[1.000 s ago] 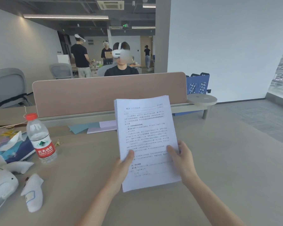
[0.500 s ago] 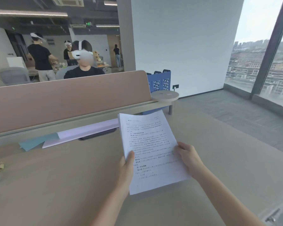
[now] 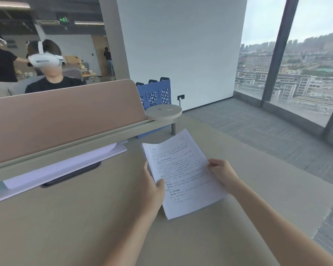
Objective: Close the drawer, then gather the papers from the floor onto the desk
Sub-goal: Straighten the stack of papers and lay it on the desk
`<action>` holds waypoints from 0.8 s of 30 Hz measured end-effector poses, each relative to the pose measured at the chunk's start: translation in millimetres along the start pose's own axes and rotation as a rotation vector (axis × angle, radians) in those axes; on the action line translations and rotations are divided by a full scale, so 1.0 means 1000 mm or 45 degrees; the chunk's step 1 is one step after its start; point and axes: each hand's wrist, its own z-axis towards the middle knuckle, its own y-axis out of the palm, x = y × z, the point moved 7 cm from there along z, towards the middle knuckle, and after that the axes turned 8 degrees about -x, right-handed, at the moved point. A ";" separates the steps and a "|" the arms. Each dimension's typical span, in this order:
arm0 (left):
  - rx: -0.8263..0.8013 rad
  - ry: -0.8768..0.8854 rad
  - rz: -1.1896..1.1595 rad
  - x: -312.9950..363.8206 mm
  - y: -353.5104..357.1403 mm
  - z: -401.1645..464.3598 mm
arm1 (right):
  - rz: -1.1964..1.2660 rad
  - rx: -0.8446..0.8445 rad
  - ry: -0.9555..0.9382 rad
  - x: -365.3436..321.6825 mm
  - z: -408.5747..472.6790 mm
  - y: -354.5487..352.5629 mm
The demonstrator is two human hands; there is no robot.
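I hold a stack of printed white papers (image 3: 183,175) just above the beige desk (image 3: 75,223), tilted with its top edge curling away from me. My left hand (image 3: 152,189) grips the stack's left edge, thumb on top. My right hand (image 3: 222,173) grips its right edge. The lower corner of the stack lies close to the desk surface; I cannot tell if it touches. No drawer is in view.
A pink-brown divider panel (image 3: 65,116) runs along the desk's far side, with pale sheets (image 3: 65,166) and a dark flat object (image 3: 71,175) below it. A person in a white headset (image 3: 46,62) sits behind it. The desk's right edge drops to grey carpet (image 3: 267,135).
My view has swung to the right, bringing the window and floor into sight. The papers have tilted lower toward the desk and turned clockwise; both hands keep their grip.
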 end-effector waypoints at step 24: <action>0.097 0.497 1.188 0.035 0.077 0.090 | -1.097 0.184 -0.129 -0.019 0.113 -0.025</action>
